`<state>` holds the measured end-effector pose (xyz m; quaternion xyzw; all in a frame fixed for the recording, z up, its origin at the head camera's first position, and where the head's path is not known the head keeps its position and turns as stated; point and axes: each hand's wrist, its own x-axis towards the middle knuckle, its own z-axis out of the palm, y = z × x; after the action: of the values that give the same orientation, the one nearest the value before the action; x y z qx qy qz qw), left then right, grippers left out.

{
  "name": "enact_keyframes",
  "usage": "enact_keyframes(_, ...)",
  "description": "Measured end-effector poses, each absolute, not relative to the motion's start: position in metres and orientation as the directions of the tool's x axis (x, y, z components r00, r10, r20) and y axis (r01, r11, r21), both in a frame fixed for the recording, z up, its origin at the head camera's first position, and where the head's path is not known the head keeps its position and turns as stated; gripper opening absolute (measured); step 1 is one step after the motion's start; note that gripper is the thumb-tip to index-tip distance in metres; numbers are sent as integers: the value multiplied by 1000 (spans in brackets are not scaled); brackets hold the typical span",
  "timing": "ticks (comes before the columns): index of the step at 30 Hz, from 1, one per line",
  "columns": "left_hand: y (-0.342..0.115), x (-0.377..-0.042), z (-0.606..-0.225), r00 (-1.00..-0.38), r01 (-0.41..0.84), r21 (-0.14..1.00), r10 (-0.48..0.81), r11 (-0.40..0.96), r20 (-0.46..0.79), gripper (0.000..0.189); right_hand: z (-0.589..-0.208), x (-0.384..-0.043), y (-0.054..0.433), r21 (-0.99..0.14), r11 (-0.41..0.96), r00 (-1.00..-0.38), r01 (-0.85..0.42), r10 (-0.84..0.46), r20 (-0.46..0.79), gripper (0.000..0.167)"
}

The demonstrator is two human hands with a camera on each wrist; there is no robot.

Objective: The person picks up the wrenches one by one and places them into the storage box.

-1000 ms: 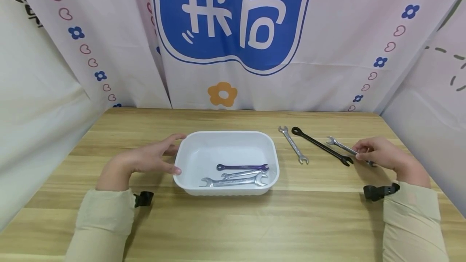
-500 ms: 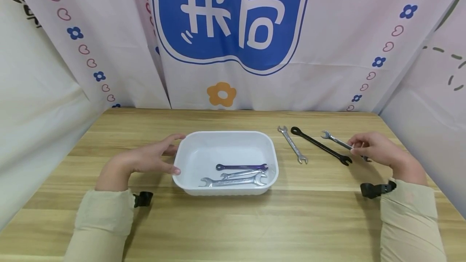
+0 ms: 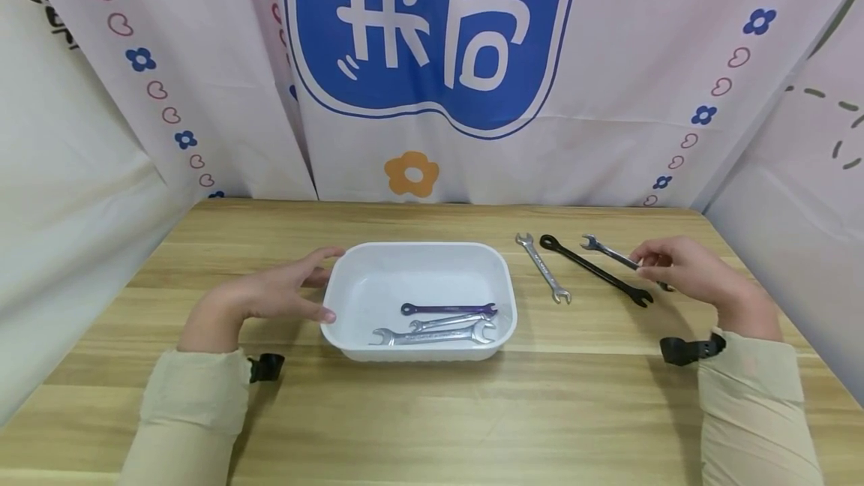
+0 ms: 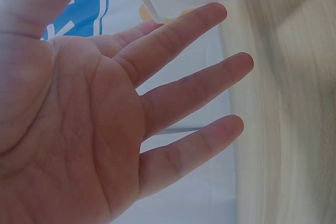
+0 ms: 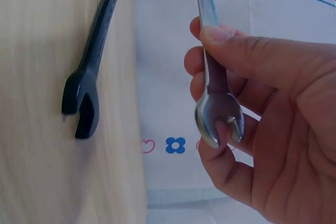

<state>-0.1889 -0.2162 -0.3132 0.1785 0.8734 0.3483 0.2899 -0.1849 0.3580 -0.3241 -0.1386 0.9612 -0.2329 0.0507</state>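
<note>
My right hand (image 3: pixel 688 268) pinches a silver open-end wrench (image 3: pixel 610 253) between thumb and fingers. In the right wrist view this wrench (image 5: pixel 216 80) points its lower open end down past the palm, over the curled fingers. On the left, my left hand (image 3: pixel 280 295) touches the left end of a white plastic bin (image 3: pixel 418 246), thumb on the near-left rim. Its other fingers are straight and spread in the left wrist view. Inside the bin lie a dark purple combination wrench (image 3: pixel 448 310), a small silver wrench (image 3: pixel 445 322) and a larger silver open-end wrench (image 3: pixel 435 337).
Right of the bin, a silver open-end wrench (image 3: pixel 543 270) and a long black combination wrench (image 3: pixel 597 270) lie on the wooden table (image 3: pixel 472 426). A printed white curtain (image 3: pixel 607 163) hangs behind the table's back edge, with white cloth on both sides.
My right hand has shifted left and away from me with the silver wrench, raising it toward the black wrench. My left hand and the bin stay where they were.
</note>
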Motion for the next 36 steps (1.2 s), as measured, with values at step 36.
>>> enact_keyframes(36,-217,-190,-315,-762,117,718,526,686,-378,108,-316,-188,304,-493,775,-899,-395,-437,33,13)
